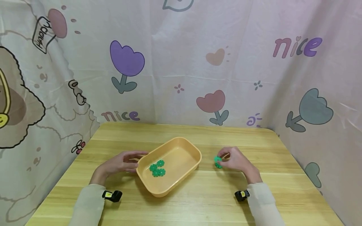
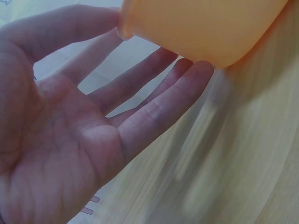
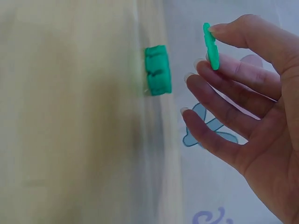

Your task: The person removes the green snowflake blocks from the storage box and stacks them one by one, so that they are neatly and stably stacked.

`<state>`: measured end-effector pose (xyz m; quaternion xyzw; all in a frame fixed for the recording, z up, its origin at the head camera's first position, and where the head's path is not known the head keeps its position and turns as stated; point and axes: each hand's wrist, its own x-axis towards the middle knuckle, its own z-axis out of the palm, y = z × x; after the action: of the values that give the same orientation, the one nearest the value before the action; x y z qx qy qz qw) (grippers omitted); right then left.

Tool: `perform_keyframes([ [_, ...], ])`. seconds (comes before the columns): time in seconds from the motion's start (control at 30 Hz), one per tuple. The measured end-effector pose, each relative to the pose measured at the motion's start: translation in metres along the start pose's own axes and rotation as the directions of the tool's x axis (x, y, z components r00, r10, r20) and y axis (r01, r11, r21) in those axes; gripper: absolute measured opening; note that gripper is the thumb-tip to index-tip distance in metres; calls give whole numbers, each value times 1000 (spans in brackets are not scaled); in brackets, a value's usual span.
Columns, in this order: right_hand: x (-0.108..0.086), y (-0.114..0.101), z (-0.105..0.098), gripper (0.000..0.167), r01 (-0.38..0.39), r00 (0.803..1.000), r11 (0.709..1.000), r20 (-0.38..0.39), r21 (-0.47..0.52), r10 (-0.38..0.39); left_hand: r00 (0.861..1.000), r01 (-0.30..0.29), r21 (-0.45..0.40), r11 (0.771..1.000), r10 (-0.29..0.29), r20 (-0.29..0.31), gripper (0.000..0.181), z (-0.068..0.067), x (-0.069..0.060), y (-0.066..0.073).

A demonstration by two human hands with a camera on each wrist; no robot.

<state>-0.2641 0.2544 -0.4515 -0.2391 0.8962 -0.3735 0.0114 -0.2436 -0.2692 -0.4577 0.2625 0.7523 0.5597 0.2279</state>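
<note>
A shallow yellow-orange plastic tray [image 1: 181,175] stands at an angle on the table. Several green notched discs [image 1: 157,169] lie in its left part. My left hand [image 1: 123,164] is at the tray's left end; its nearly straight fingers touch the outer wall [image 2: 201,28] near the rim. Right of the tray, my right hand [image 1: 233,160] pinches one thin green notched disc [image 3: 211,46] between thumb and forefinger, its other fingers loosely bent. Below that disc, a short stack of green notched discs [image 3: 158,70] sits on the table, apart from the held one.
The wooden table [image 1: 186,207] runs back to a printed fabric backdrop [image 1: 175,56], which also hangs at both sides. Black wrist cameras are strapped over the left [image 1: 112,196] and right [image 1: 242,195] cuffs.
</note>
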Motion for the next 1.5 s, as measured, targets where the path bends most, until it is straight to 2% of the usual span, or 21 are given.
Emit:
perform_keyframes([
  [0.37, -4, 16, 0, 24, -22, 1000, 1000, 20, 9, 22, 1000, -5, -2, 1000, 5, 5, 56, 0, 0, 1],
  [1.5, -3, 16, 2, 20, -30, 998, 1000, 62, -7, 31, 1000, -7, 9, 1000, 7, 4, 55, -1, 0, 0],
])
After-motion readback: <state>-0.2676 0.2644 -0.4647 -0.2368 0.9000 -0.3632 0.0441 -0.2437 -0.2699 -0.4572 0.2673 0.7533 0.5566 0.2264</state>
